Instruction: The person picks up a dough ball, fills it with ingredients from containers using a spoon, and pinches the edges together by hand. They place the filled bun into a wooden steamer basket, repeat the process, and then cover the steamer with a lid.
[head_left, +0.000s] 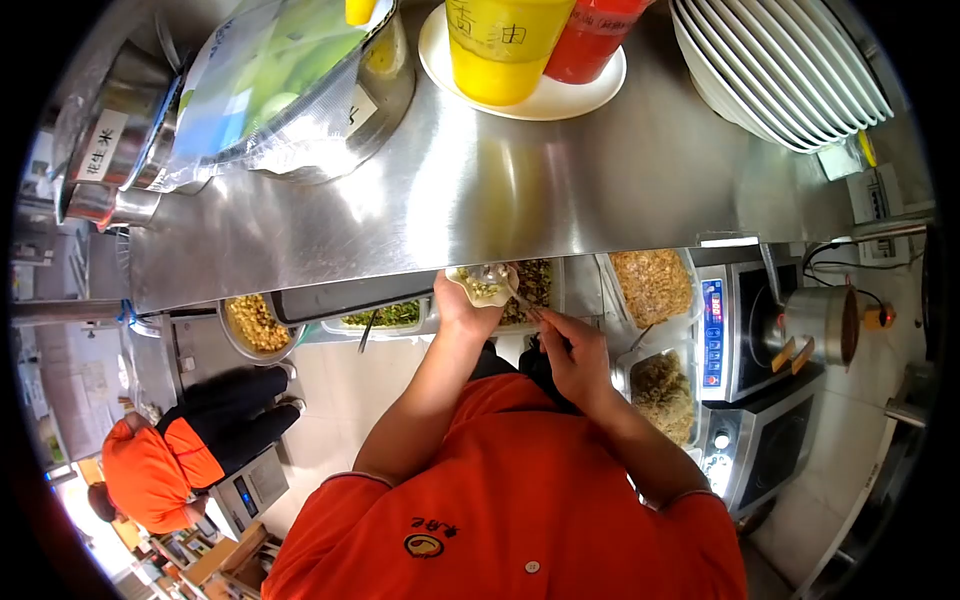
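Observation:
My left hand [463, 309] cups a thin, pale, wavy-edged dough wrapper [466, 292] with a light greenish filling in it. My right hand [577, 352] is closed around the thin handle of a metal spoon [526, 303], whose head reaches over the filling. Both hands are just below the edge of a steel shelf. Under them stands a tub of dark chopped filling [538, 285], partly hidden by the left hand and the wrapper. To the left lies a container of chopped greens [388, 316] with a utensil handle sticking out.
The steel shelf [400, 225] carries yellow [503, 50] and red [600, 35] containers on a plate, and stacked white plates [780, 70]. Tubs of food [650, 285] and induction cookers [765, 330] with a pot [825, 325] are at right. Another person [160, 465] works behind, at left.

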